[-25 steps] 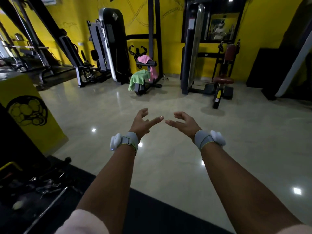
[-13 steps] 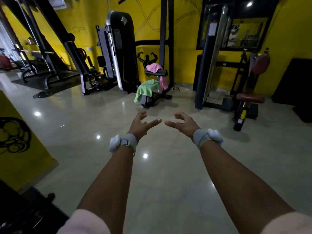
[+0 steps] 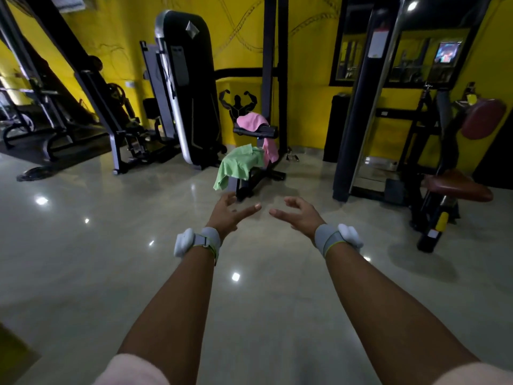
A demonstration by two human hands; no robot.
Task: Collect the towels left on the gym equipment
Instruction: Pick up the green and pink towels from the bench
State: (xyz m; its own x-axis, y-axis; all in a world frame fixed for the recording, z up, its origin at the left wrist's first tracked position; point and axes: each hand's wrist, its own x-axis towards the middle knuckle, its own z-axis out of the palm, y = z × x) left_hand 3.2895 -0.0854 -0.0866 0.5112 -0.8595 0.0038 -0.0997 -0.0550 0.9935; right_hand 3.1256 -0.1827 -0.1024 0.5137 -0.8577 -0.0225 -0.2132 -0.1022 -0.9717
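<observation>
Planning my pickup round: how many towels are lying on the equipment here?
2, both on one machine: the pink towel draped over its upper pad, the green towel over the lower seat. Others may be hidden elsewhere.

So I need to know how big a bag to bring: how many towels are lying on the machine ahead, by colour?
Pink towel, draped over the upper pad: 1
Green towel, draped over the lower seat: 1
Total: 2 towels in view, both on the same machine. Neither hand holds one yet.
</observation>
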